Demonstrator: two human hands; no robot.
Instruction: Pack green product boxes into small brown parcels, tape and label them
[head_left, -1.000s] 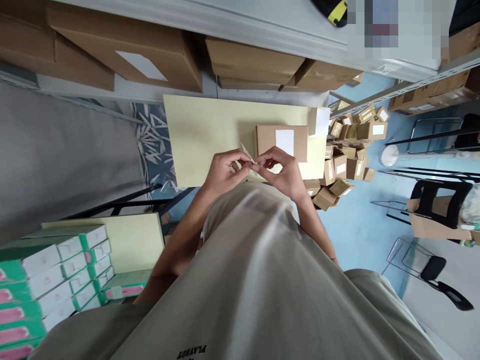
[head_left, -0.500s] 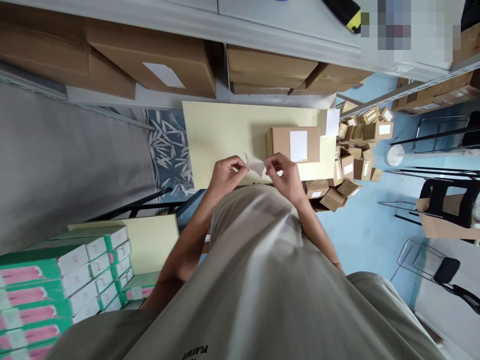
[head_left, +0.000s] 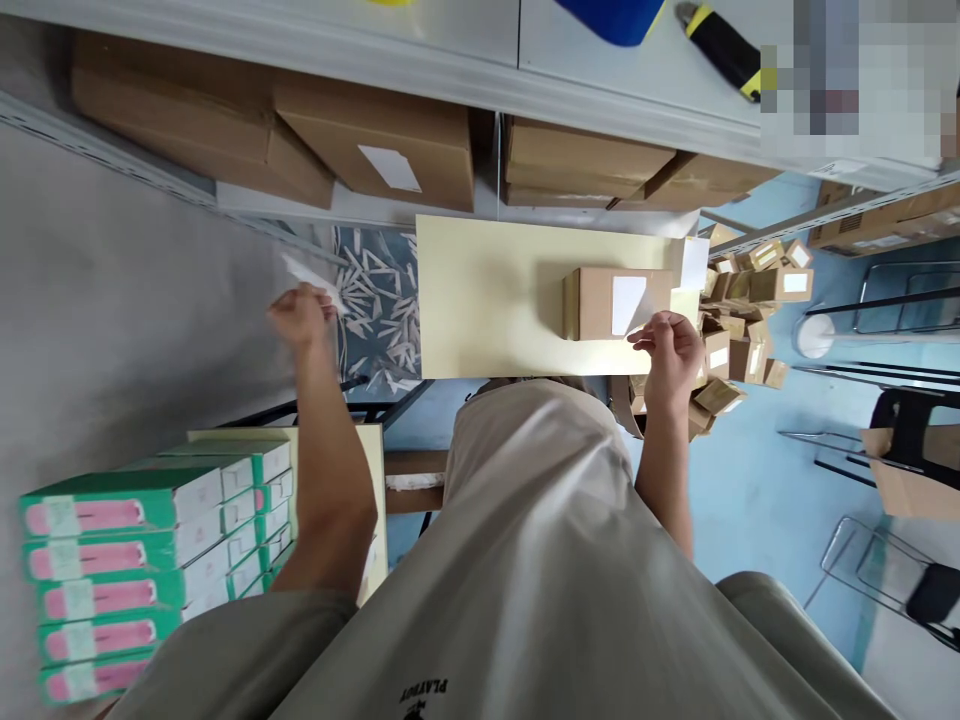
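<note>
My left hand is raised out to the left, its fingers pinched on a white paper strip above the scattered strips on the floor. At the right, my right hand is closed in a pinch on a small thin pale sheet, which overlaps the view of the box's label. Behind those fingers a brown cardboard box with a white label sits on the pale yellow tabletop. Whether the sheet touches the box I cannot tell.
Many white paper strips lie on the left. Small cardboard boxes are piled at the right. A small white box stands at the table's right end. Above runs a shelf with a black-and-yellow cutter. Green-and-pink boxes are stacked lower left.
My hands, together over a piece of white paper before, have moved apart. The left has swung far left with a white strip, the right over to the box. The view has shifted.
</note>
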